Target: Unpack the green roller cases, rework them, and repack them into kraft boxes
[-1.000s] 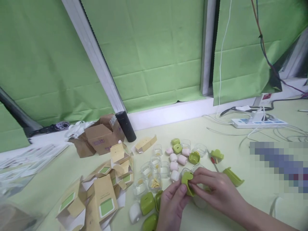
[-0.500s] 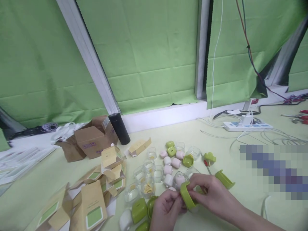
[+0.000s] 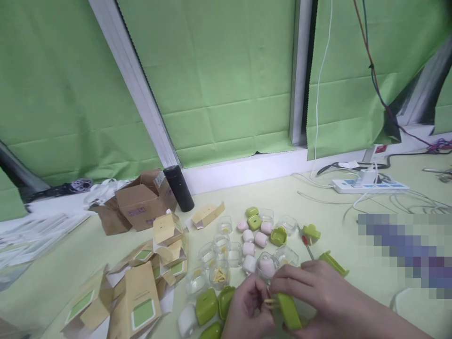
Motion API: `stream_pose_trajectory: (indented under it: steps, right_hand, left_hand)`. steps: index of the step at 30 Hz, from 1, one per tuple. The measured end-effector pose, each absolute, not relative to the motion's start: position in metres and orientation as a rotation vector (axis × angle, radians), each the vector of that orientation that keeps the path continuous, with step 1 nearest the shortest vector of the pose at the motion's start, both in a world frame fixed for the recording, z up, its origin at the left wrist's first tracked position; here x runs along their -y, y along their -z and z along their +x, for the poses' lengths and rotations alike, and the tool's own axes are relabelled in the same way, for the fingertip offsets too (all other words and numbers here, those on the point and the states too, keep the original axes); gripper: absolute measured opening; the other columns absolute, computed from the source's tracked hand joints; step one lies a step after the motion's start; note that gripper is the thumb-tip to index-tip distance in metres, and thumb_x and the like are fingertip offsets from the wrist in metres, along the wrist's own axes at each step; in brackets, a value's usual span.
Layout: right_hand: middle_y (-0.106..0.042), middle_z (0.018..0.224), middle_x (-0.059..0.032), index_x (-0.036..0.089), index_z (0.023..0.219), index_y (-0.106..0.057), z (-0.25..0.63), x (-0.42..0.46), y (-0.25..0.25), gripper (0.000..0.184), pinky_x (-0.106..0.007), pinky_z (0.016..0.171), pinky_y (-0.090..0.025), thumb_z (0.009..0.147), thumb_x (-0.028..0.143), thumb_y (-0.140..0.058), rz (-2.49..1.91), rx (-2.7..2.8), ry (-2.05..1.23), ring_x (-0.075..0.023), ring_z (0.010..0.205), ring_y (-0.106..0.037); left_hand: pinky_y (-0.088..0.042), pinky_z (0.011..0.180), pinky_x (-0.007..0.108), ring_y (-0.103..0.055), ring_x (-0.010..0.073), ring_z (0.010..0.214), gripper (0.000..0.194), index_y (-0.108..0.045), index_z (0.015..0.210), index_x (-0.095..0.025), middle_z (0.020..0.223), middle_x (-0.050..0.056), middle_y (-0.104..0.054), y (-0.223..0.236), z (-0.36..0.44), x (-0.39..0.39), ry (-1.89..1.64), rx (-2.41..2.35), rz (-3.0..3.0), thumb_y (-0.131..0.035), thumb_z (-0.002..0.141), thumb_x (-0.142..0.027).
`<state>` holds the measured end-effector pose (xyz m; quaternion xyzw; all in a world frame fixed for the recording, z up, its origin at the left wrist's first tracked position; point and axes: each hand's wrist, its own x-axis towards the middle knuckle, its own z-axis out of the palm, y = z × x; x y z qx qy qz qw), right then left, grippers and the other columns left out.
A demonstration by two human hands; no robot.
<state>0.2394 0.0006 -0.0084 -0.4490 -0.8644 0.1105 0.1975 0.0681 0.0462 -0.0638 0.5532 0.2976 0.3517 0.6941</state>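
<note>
Two hands of ours meet low in the view, over the near part of the surface (image 3: 328, 219). With our right hand (image 3: 314, 299) we have thumb and fingers closed around a green piece (image 3: 290, 311), which sits tilted right beside our left hand (image 3: 250, 308). Short yellowish strips (image 3: 270, 303) bridge the gap between that piece and our left fingers, which are curled together; we cannot tell whether they grip the strips. Just beyond our hands, a clear jar (image 3: 267, 266) has a pale pink piece inside, and more pale pieces (image 3: 248, 249) lie near it. Left of these we see a clear jar with yellow bits (image 3: 219, 275). Green rounded pieces (image 3: 206, 306) and a white piece (image 3: 187, 321) rest beside our left hand, while a long green piece (image 3: 334, 263) lies past our right.
</note>
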Motion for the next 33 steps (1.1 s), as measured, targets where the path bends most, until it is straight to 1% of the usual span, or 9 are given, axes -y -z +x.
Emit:
stream_pose_trajectory:
  steps: [4,7,9,13,16,22,25,28,33]
  right_hand:
    - [-0.066,0.109,-0.0035,0.033,0.117,-0.059,0.271,-0.008,0.002,0.043,-0.029,0.061,-0.046,0.074,0.031,-0.066,-1.356,2.256,-0.218,-0.0183,0.069,-0.065]
    - [-0.059,0.119,-0.0099,0.032,0.123,-0.054,0.323,-0.018,0.007,0.05,-0.032,0.049,-0.046,0.077,0.049,-0.062,-1.749,1.797,-0.032,-0.014,0.048,-0.057]
    - [-0.061,0.117,-0.0114,0.032,0.12,-0.052,0.359,-0.024,0.018,0.058,-0.035,0.049,-0.045,0.072,0.062,-0.061,-2.038,1.51,0.088,-0.0215,0.056,-0.062]
    - [-0.065,0.104,-0.0118,0.028,0.1,-0.058,0.396,-0.029,0.044,0.046,-0.038,0.061,-0.047,0.073,0.065,-0.057,-2.147,1.516,-0.177,-0.0246,0.068,-0.065]
    - [-0.061,0.104,-0.0135,0.023,0.11,-0.056,0.385,-0.029,0.044,0.057,-0.039,0.063,-0.05,0.071,0.064,-0.058,-2.034,1.397,-0.263,-0.0261,0.071,-0.064]
    - [-0.066,0.107,-0.0049,0.025,0.121,-0.048,0.312,-0.029,-0.005,0.049,-0.025,0.06,-0.053,0.079,0.048,-0.061,-1.499,1.037,-0.874,-0.0176,0.078,-0.061]
    - [-0.067,0.113,-0.0052,0.021,0.123,-0.05,0.283,-0.035,-0.014,0.052,-0.017,0.069,-0.055,0.078,0.032,-0.073,-1.157,0.976,-1.3,-0.0112,0.079,-0.063]
    - [-0.071,0.107,-0.0064,0.014,0.114,-0.06,0.27,-0.039,-0.003,0.038,-0.013,0.08,-0.055,0.078,0.01,-0.071,-1.009,0.683,-1.554,-0.0106,0.092,-0.067]
    - [-0.074,0.092,-0.0054,0.01,0.1,-0.067,0.274,-0.036,0.028,0.022,-0.012,0.072,-0.059,0.084,-0.001,-0.058,-0.837,0.257,-1.703,-0.0091,0.08,-0.071]
  left_hand:
    - [-0.034,0.056,0.022,-0.045,0.0116,0.056,0.011,-0.056,0.066,-0.019,0.058,-0.003,-0.051,0.054,0.062,-0.053,-0.934,-0.716,1.28,-0.064,0.064,-0.012]
    - [-0.039,0.059,0.024,-0.053,0.0155,0.061,0.011,-0.063,0.084,-0.019,0.065,0.001,-0.059,0.035,0.044,-0.066,-1.15,-0.896,1.385,-0.059,0.075,-0.022]
    - [-0.04,0.06,0.025,-0.056,0.0178,0.065,0.014,-0.063,0.088,-0.02,0.069,0.003,-0.062,0.022,0.029,-0.075,-1.196,-1.063,1.501,-0.054,0.079,-0.027]
    - [-0.04,0.067,0.028,-0.058,0.0215,0.077,0.011,-0.063,0.082,-0.022,0.08,0.005,-0.065,0.009,0.01,-0.085,-1.152,-1.278,1.673,-0.053,0.078,-0.025]
    - [-0.039,0.076,0.033,-0.054,0.0246,0.086,0.015,-0.066,0.081,-0.022,0.085,0.005,-0.065,0.011,0.005,-0.086,-1.011,-1.388,1.865,-0.051,0.077,-0.019]
    - [-0.034,0.085,0.047,-0.046,0.0348,0.094,0.02,-0.073,0.078,-0.013,0.083,0.012,-0.061,0.014,0.0,-0.091,-0.554,-1.591,2.211,-0.054,0.069,-0.013]
    - [-0.036,0.084,0.046,-0.048,0.0341,0.093,0.018,-0.072,0.076,-0.014,0.081,0.012,-0.062,0.007,0.004,-0.097,-0.408,-1.579,2.327,-0.056,0.068,-0.015]
    - [-0.036,0.087,0.044,-0.047,0.0317,0.099,0.022,-0.069,0.088,-0.014,0.092,0.011,-0.061,-0.002,0.014,-0.104,-0.382,-1.528,2.434,-0.053,0.074,-0.019]
    - [-0.04,0.087,0.039,-0.046,0.0267,0.102,0.016,-0.063,0.086,-0.019,0.099,0.007,-0.057,-0.01,0.025,-0.099,-0.287,-1.345,2.521,-0.061,0.072,-0.027]
